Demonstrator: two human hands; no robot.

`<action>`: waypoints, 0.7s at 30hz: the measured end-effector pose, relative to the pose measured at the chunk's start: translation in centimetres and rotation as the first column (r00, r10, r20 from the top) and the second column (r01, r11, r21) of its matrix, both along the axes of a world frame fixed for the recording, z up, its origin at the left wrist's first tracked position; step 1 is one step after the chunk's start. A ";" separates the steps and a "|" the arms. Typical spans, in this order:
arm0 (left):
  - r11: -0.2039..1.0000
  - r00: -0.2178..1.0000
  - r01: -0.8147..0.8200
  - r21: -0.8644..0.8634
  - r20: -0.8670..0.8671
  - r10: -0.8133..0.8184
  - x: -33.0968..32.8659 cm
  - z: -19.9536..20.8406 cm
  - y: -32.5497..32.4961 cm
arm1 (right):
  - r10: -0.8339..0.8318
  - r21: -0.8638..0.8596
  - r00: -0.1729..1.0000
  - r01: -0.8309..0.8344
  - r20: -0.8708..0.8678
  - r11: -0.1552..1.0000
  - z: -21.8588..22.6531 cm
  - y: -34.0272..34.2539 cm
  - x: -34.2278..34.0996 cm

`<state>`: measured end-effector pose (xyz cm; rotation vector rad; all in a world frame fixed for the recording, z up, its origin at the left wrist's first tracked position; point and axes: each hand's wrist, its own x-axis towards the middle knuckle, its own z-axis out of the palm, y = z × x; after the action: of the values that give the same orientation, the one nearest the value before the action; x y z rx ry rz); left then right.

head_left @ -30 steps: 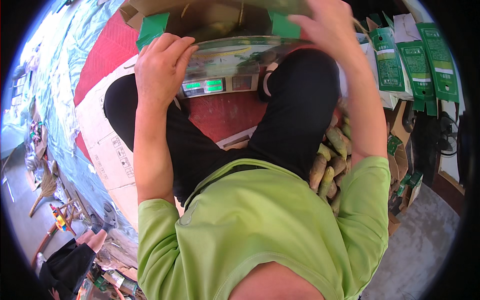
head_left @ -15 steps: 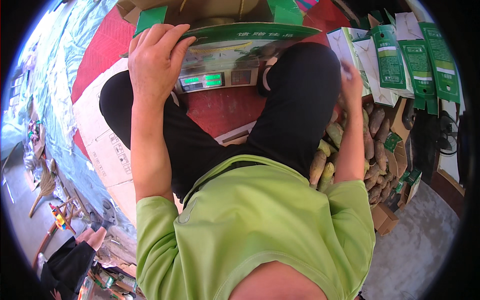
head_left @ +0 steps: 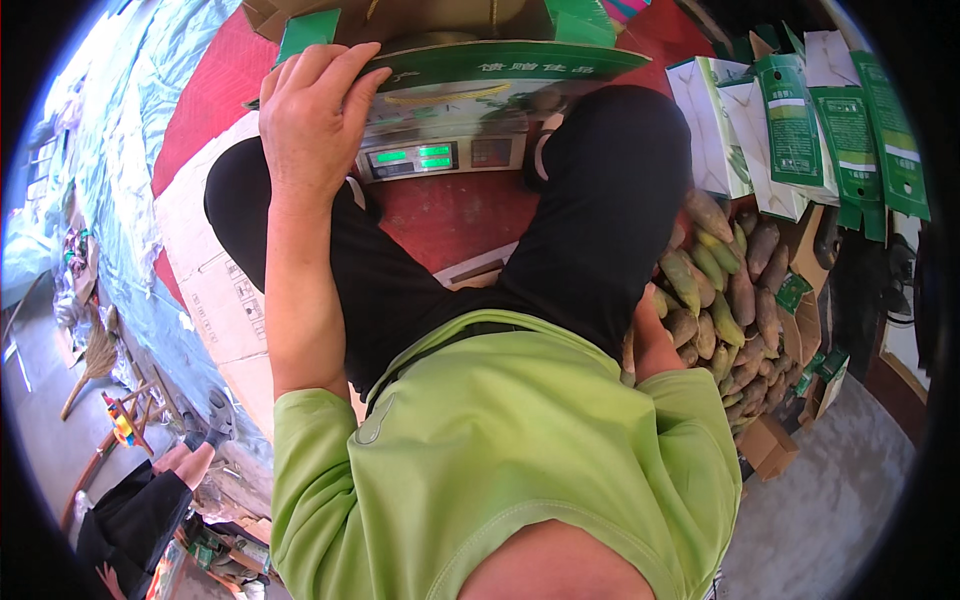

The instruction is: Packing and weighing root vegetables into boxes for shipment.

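Observation:
My left hand (head_left: 315,115) grips the upper left edge of a green printed flap on a cardboard gift box (head_left: 535,62), thumb and fingers closed over it. The box is open at the top and rests on a weighing scale (head_left: 490,153) with lit green digits, between my knees. Close against my right thigh is my right hand (head_left: 650,312), at the near left side of a heap of long brownish and green root vegetables (head_left: 725,265). The thigh hides most of its fingers, so any hold there is out of sight.
Several green and white gift boxes (head_left: 790,130) stand at the far right. Flattened cardboard (head_left: 225,290) and pale blue plastic sheeting (head_left: 130,230) lie on the left, with a broom (head_left: 92,365) beyond. Another person's legs (head_left: 185,465) show at the lower left. A small brown carton (head_left: 768,447) sits near the heap.
My right hand has come down and back from beside the standing gift boxes to the near edge of the vegetable heap. My left hand keeps its hold on the flap.

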<state>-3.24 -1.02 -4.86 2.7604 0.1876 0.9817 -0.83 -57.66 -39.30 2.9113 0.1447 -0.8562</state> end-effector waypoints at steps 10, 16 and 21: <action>0.998 0.999 -0.039 0.038 -0.014 0.040 -0.4 0.5 0.3 | -0.015 -0.093 0.999 0.019 0.046 0.996 4.3 5.0 0.1; 1.000 1.000 -0.009 0.030 -0.012 0.009 0.2 0.0 -0.2 | 0.199 -0.194 0.975 -0.177 0.102 0.965 1.8 1.6 0.9; 1.000 0.999 0.001 -0.010 -0.043 -0.001 0.2 0.2 -0.5 | 0.202 -0.218 0.975 -0.179 0.087 0.959 4.2 3.2 1.1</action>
<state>-3.01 -1.53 -4.64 2.7743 0.1968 0.9188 0.29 -54.49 -35.09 2.6860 0.3022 -0.6384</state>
